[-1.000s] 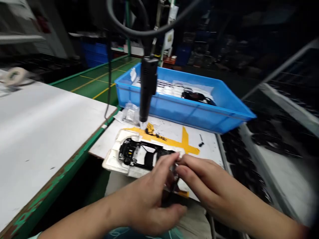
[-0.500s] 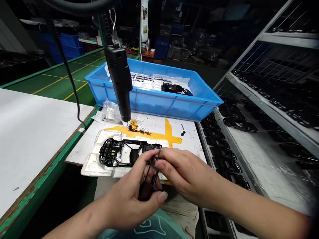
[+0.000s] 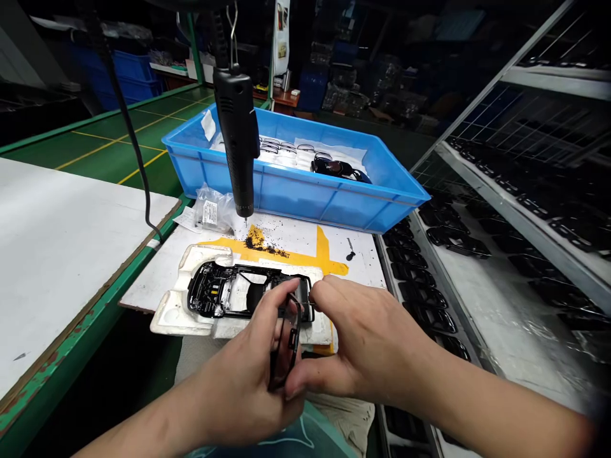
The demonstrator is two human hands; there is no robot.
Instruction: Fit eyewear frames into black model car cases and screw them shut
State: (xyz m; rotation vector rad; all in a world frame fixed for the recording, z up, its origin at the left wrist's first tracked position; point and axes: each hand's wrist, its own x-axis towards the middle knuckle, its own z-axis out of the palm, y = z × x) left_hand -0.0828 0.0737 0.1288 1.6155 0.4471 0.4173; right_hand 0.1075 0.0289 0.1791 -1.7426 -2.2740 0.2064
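My left hand (image 3: 248, 362) grips a small clear, black-edged window piece (image 3: 286, 350), held tilted on edge between thumb and fingers. On its other side is my right hand (image 3: 363, 337), its thumb at the piece's lower end and its index finger curled near the upper end; its other fingertips are hidden. Just beyond both hands, a glossy black model car body (image 3: 229, 289) lies in a white foam cradle (image 3: 174, 315). The left fingers partly cover the body's right end.
A black electric screwdriver (image 3: 236, 140) hangs tip-down above yellow tape (image 3: 305, 259) strewn with tiny black screws. Behind stands a blue bin (image 3: 305, 191) with black-edged parts. A plastic bag (image 3: 212, 210) lies left. Racks of black car bodies (image 3: 458, 238) line the right.
My right hand has opened wider, its thumb moving down to the window piece's lower end. The piece has turned, showing more of its clear face. The view has shifted slightly.
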